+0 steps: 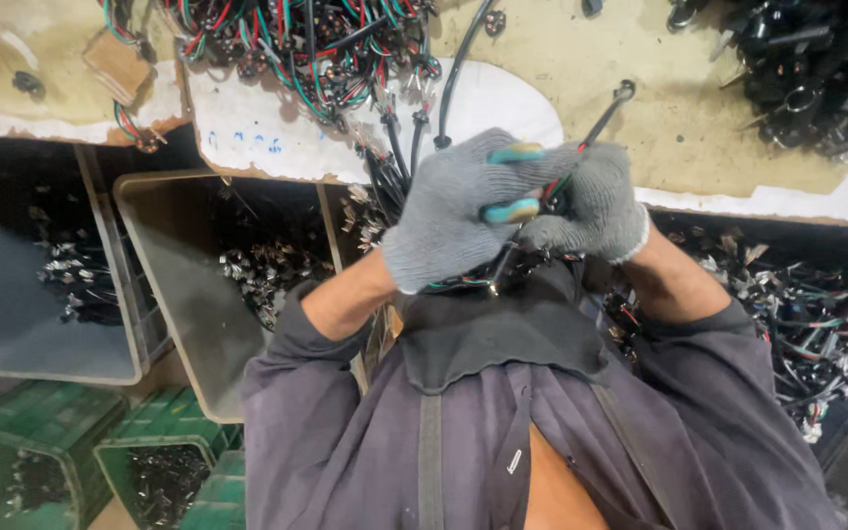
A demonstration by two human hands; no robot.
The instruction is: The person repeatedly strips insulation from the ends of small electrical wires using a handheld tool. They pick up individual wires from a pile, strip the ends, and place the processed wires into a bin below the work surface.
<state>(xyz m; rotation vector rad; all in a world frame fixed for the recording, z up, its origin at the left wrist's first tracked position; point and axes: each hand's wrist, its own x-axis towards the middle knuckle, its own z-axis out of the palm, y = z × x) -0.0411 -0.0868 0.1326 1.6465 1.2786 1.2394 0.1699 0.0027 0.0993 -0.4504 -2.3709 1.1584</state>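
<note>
Both my hands wear grey knit gloves and meet above my chest. My left hand (449, 211) grips a small tool with teal handles (512, 209). My right hand (596, 201) pinches a thin bundle of red, green and black wires (596, 123) that ends in a black connector near the workbench. The tool's jaws are hidden between the two gloves. Several black cables hang from the bench edge just behind my left hand.
A tangle of red, green and black wire harnesses (296, 44) lies on the worn workbench (640, 108). A black parts pile (817, 69) sits top right. Grey bins (164, 285) hold metal scraps; green crates (41, 432) stand lower left. Cut wires (817, 324) fill the right.
</note>
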